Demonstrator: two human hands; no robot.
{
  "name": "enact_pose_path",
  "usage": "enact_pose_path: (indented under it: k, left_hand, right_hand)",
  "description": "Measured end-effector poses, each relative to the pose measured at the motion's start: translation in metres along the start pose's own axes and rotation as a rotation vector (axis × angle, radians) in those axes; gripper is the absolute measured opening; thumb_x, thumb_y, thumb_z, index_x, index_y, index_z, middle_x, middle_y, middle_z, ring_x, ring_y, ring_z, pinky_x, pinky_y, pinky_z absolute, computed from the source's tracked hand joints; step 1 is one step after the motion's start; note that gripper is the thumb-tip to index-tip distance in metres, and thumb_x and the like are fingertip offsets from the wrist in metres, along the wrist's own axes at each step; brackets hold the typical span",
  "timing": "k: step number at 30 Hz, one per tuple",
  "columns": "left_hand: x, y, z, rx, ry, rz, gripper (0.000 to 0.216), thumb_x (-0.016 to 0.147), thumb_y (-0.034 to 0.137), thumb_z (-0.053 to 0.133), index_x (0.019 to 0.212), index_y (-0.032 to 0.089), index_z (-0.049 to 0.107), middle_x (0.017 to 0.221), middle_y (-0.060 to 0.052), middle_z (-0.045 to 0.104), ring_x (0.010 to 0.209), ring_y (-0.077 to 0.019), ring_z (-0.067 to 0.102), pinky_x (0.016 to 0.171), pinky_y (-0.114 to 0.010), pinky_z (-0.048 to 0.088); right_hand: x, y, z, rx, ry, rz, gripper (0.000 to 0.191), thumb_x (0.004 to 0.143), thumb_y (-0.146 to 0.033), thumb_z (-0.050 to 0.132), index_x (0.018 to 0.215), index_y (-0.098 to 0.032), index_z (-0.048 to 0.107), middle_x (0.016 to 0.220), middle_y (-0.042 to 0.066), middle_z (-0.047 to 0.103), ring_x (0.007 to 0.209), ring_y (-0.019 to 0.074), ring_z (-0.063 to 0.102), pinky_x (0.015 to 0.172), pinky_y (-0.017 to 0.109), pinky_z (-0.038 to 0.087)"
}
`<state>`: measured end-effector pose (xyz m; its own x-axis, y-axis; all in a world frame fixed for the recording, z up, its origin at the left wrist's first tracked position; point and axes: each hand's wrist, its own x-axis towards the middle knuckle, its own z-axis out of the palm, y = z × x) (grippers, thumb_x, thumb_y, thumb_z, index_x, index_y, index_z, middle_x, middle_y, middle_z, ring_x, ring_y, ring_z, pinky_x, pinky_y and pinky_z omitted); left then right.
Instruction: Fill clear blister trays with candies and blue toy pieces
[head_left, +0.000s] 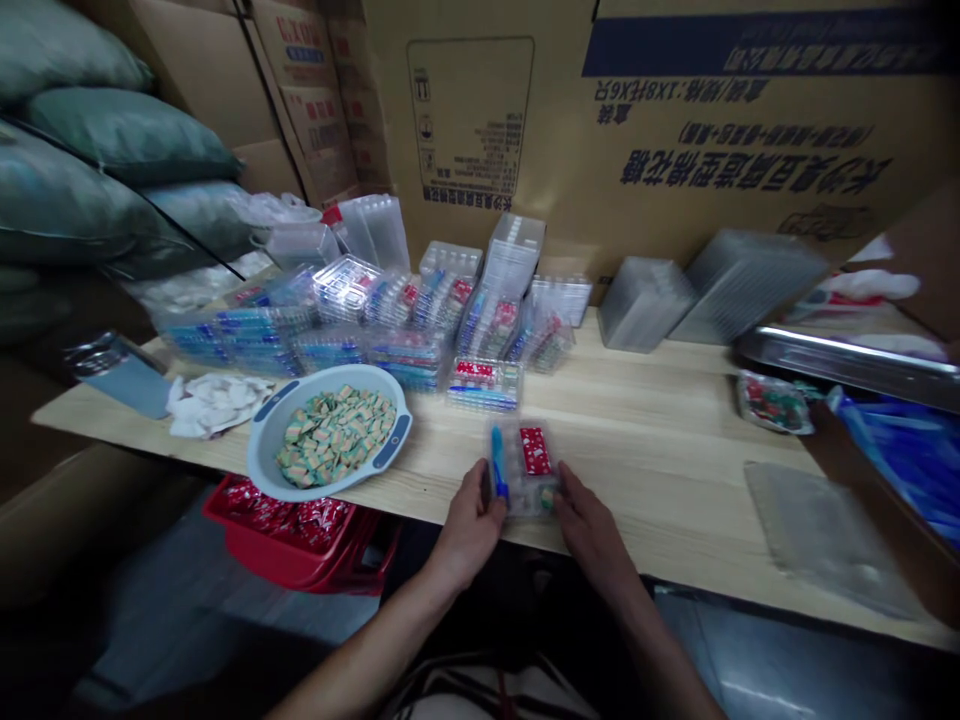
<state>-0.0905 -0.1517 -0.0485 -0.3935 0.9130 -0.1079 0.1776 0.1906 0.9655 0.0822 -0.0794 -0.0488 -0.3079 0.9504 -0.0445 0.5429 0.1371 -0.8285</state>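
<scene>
In the head view, a clear plastic blister tray (pixel 525 468) sits between the two hands at the near edge of the table (pixel 660 470), just right of lower centre. The left hand (pixel 469 527) and right hand (pixel 589 530) stay apart, clasping opposite sides of the tray. A blue toothbrush (pixel 496 465) lies along the tray's left side, its long axis pointing away from the person and closest to the left hand. A red packet (pixel 535 451) lies beside it, nearer the right hand. To the left, a pale blue basin (pixel 262 445) holds wrapped green-and-tan pieces, and filled blister trays (pixel 360 345) crowd the back of the table. Cardboard cartons (pixel 675 130) line the wall behind.
</scene>
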Motion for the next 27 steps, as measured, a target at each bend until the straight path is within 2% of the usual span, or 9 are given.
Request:
enact_pose_path:
  k: [2, 5, 9, 12, 14, 17, 20, 23, 27]
  left_hand:
    - [0.008, 0.002, -0.005, 0.013, 0.046, -0.028, 0.058, 0.092, 0.027, 0.057, 0.146, 0.014, 0.043, 0.15, -0.018, 0.05, 0.138, -0.028, 0.05, 0.116, -0.049, 0.042]
    - [0.037, 0.01, -0.013, 0.079, 0.107, -0.017, 0.049, 0.094, 0.028, 0.053, 0.141, 0.013, 0.049, 0.141, -0.018, 0.058, 0.126, -0.0271, 0.06, 0.108, -0.045, 0.048]
    - [0.077, 0.021, -0.015, 0.133, 0.026, 0.031, 0.035, 0.095, 0.025, 0.05, 0.127, 0.014, 0.058, 0.118, -0.011, 0.07, 0.107, -0.0216, 0.066, 0.099, -0.039, 0.051]
    - [0.082, 0.023, -0.013, 0.202, -0.056, 0.081, 0.029, 0.093, 0.024, 0.05, 0.118, 0.016, 0.062, 0.107, -0.007, 0.071, 0.1, -0.0191, 0.065, 0.094, -0.034, 0.052]
    - [0.073, 0.022, -0.014, 0.303, -0.05, 0.083, 0.03, 0.091, 0.027, 0.053, 0.116, 0.015, 0.063, 0.104, -0.008, 0.07, 0.095, -0.0206, 0.065, 0.09, -0.036, 0.052]
    - [0.051, 0.021, -0.018, 0.386, -0.016, 0.106, 0.034, 0.091, 0.036, 0.054, 0.116, 0.016, 0.064, 0.109, -0.011, 0.069, 0.099, -0.0236, 0.064, 0.091, -0.039, 0.052]
    - [0.031, 0.02, -0.019, 0.357, -0.027, 0.131, 0.038, 0.095, 0.04, 0.049, 0.122, 0.019, 0.063, 0.114, -0.011, 0.069, 0.105, -0.0252, 0.064, 0.096, -0.042, 0.049]
    - [0.017, 0.018, -0.012, 0.311, -0.009, 0.103, 0.037, 0.094, 0.039, 0.049, 0.122, 0.019, 0.062, 0.111, -0.011, 0.07, 0.104, -0.0264, 0.063, 0.095, -0.044, 0.049]
    - [0.001, 0.016, 0.003, 0.171, 0.069, 0.079, 0.035, 0.094, 0.038, 0.052, 0.121, 0.017, 0.061, 0.113, -0.012, 0.068, 0.107, -0.0259, 0.062, 0.095, -0.042, 0.049]
  right_hand:
    - [-0.004, 0.0, -0.005, -0.073, 0.017, -0.022, 0.065, 0.092, -0.048, 0.038, 0.145, -0.013, 0.052, 0.133, 0.016, 0.062, 0.123, 0.032, 0.058, 0.105, 0.049, 0.047]
    - [-0.013, -0.003, -0.013, -0.119, 0.035, -0.003, 0.064, 0.094, -0.05, 0.039, 0.145, -0.014, 0.051, 0.124, 0.016, 0.064, 0.11, 0.0315, 0.063, 0.096, 0.047, 0.052]
    - [-0.02, -0.003, -0.017, 0.026, -0.002, 0.082, 0.065, 0.094, -0.057, 0.041, 0.145, -0.018, 0.051, 0.116, 0.014, 0.066, 0.094, 0.029, 0.067, 0.079, 0.043, 0.059]
    - [-0.017, 0.004, -0.024, 0.192, -0.027, 0.184, 0.071, 0.091, -0.06, 0.043, 0.146, -0.016, 0.047, 0.113, 0.014, 0.066, 0.073, 0.0253, 0.067, 0.063, 0.04, 0.059]
    - [-0.016, 0.011, -0.032, 0.281, 0.009, 0.263, 0.076, 0.088, -0.062, 0.046, 0.148, -0.015, 0.042, 0.11, 0.013, 0.066, 0.067, 0.0238, 0.066, 0.06, 0.039, 0.059]
    - [-0.027, 0.017, -0.043, 0.374, 0.079, 0.369, 0.085, 0.085, -0.067, 0.054, 0.152, -0.018, 0.037, 0.112, 0.011, 0.068, 0.074, 0.0263, 0.071, 0.069, 0.041, 0.061]
    - [-0.049, 0.019, -0.039, 0.416, 0.128, 0.391, 0.086, 0.086, -0.068, 0.057, 0.156, -0.023, 0.034, 0.128, 0.012, 0.066, 0.098, 0.0305, 0.071, 0.09, 0.045, 0.059]
    - [-0.064, 0.02, -0.023, 0.408, 0.137, 0.327, 0.085, 0.09, -0.065, 0.054, 0.16, -0.026, 0.028, 0.144, 0.008, 0.057, 0.129, 0.0301, 0.057, 0.11, 0.046, 0.047]
    - [-0.053, 0.025, -0.011, 0.442, 0.182, 0.294, 0.093, 0.086, -0.069, 0.057, 0.16, -0.021, 0.028, 0.158, 0.006, 0.04, 0.145, 0.0287, 0.038, 0.121, 0.043, 0.031]
